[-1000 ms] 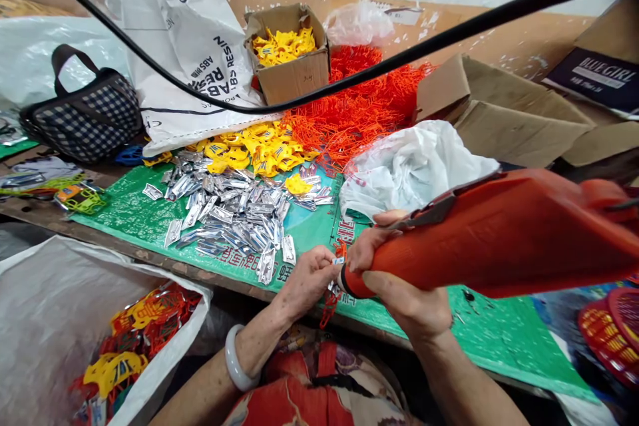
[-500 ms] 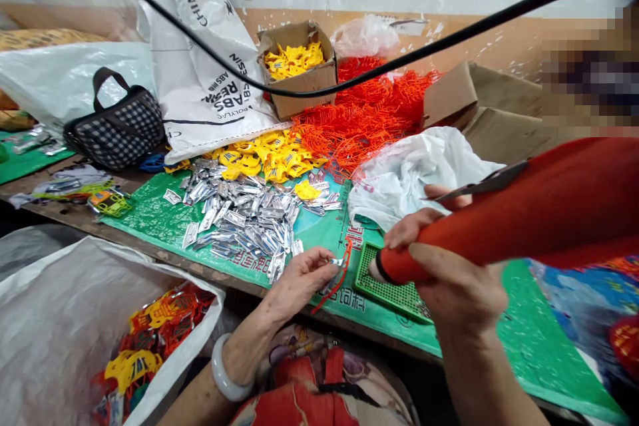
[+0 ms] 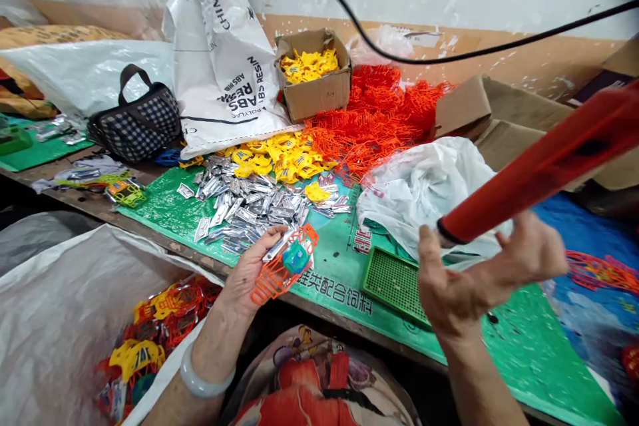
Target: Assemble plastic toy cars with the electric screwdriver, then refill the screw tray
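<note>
Left hand (image 3: pixel 244 279): palm up, fingers closed on an orange plastic frame (image 3: pixel 268 279) above the near edge of the desk (image 3: pixel 92 203); a teal piece (image 3: pixel 296 257) sits on the frame, a silver strip (image 3: pixel 275 246) lies by the fingertips, and a pale bracelet (image 3: pixel 204 379) rings the wrist
Right hand (image 3: pixel 474 279): fingers open and spread, thumb raised beside the tip of a red tool (image 3: pixel 539 166), which slants up and away to the right
Green basket (image 3: pixel 397 283): shallow and meshed, on the green sheet (image 3: pixel 539 346) between the two hands
Metal pieces (image 3: pixel 259 210): heaped on the sheet beyond the left hand, with yellow parts (image 3: pixel 279 156) piled behind
Cardboard box (image 3: pixel 319 98): filled with more yellow pieces, standing near a mound of red-orange parts (image 3: pixel 374 120)
White bag (image 3: pixel 424 176): crumpled in front of that mound
Printed sack (image 3: pixel 224 80): leaning at the back, near a checkered bag (image 3: pixel 140 123)
Open sack (image 3: pixel 50 306): below the desk at left, red and yellow assemblies (image 3: pixel 150 333) inside
</note>
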A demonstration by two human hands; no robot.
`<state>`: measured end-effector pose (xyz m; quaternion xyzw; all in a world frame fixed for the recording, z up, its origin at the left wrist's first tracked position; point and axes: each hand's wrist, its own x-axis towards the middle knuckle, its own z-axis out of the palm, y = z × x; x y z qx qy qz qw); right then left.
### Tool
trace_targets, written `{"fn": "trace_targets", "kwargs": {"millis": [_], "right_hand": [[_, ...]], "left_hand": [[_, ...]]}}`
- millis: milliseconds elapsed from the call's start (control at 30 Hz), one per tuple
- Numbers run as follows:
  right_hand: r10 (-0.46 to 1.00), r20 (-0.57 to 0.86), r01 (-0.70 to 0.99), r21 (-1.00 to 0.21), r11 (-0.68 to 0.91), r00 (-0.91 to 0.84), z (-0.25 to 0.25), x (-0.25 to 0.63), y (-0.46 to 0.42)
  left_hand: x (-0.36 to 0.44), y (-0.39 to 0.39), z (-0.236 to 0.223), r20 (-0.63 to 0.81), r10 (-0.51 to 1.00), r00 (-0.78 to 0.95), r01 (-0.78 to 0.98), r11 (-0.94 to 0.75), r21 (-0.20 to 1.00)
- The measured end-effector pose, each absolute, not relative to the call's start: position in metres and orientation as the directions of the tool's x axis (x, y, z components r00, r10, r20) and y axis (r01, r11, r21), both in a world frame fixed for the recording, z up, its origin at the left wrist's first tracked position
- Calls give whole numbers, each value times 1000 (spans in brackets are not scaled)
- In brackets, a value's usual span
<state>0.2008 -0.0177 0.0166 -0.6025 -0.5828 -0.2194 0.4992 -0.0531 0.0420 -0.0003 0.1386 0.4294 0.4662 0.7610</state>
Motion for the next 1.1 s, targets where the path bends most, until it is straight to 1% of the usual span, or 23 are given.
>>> {"fn": "trace_targets", "kwargs": {"millis": [33,67,100,133,167,200,233,267,300,400,533,633,767,800,833,900,933,967,1000,1033,1100], "right_hand": [[449,876,939,-286,194,174,11,192,-16],[469,874,932,-268,243,129,5,182,-12],[546,835,912,-272,307,65,-2,173,-7],[675,738,877,-312,366,-19,-9,163,0],[793,602,843,-374,386,-96,-16,154,7],[877,452,826,-423,373,-164,-23,146,14],[918,328,822,-443,358,-223,-29,137,20],[934,233,825,-445,349,-270,-33,130,24],[937,171,829,-437,350,-306,-37,123,27],[937,104,833,-432,345,-335,-46,108,30],[961,59,838,-477,265,-270,-57,102,32],[977,56,807,-555,200,-204,-61,109,34],[992,54,706,-698,122,-118,-47,128,27],[993,36,660,-744,99,-109,-41,134,24],[995,-1,579,-813,59,-102,-35,138,20],[989,-112,306,-949,-77,-99,-24,144,11],[980,-172,145,-977,-156,-104,-20,146,8],[967,-226,3,-974,-227,-113,-17,146,5],[957,-266,-93,-956,-277,-120,-15,146,3],[950,-287,-134,-944,-302,-120,-14,144,2],[944,-307,-160,-933,-323,-118,-15,141,1]], "left_hand": [[-56,42,2,-532,822,203,-611,531,587],[-59,42,5,-529,822,210,-630,528,570],[-61,42,8,-516,829,216,-648,517,560],[-64,42,11,-496,839,224,-662,505,554],[-67,42,13,-475,849,232,-676,492,548],[-69,41,15,-457,857,239,-689,481,542],[-72,41,16,-444,861,249,-698,477,534],[-74,40,16,-437,861,260,-700,480,529],[-76,38,15,-434,859,271,-697,486,527],[-80,34,8,-434,848,304,-692,510,511],[-79,32,-5,-408,838,362,-733,526,431],[-76,32,-10,-407,830,382,-766,531,363],[-72,34,-10,-458,817,350,-770,529,356],[-70,34,-11,-474,812,342,-768,532,357],[-68,34,-11,-487,804,341,-764,539,354],[-62,34,-13,-501,785,365,-750,567,341],[-58,34,-14,-502,774,386,-740,584,332],[-54,34,-16,-499,764,409,-730,602,323],[-49,34,-17,-496,755,429,-721,617,315],[-44,33,-19,-493,748,444,-715,628,308],[-36,32,-23,-489,740,462,-708,640,300]]}}
